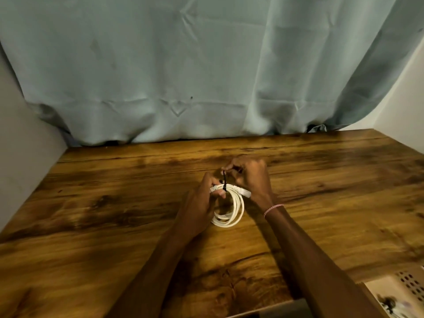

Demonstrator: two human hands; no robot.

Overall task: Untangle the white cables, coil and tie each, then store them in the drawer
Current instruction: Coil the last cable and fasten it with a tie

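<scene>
Left hand (202, 198) grips coiled white cable (231, 207); right hand (250, 175) pinches its black tie (224, 181).

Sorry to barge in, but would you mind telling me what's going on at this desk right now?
A person is tying up a coiled white cable over the wooden table. The left hand pinches the coil near its top, while the right hand pulls the end of a black tie wrapped around the bundle. An open drawer shows at the lower right; the coil isn't in it yet.
</scene>
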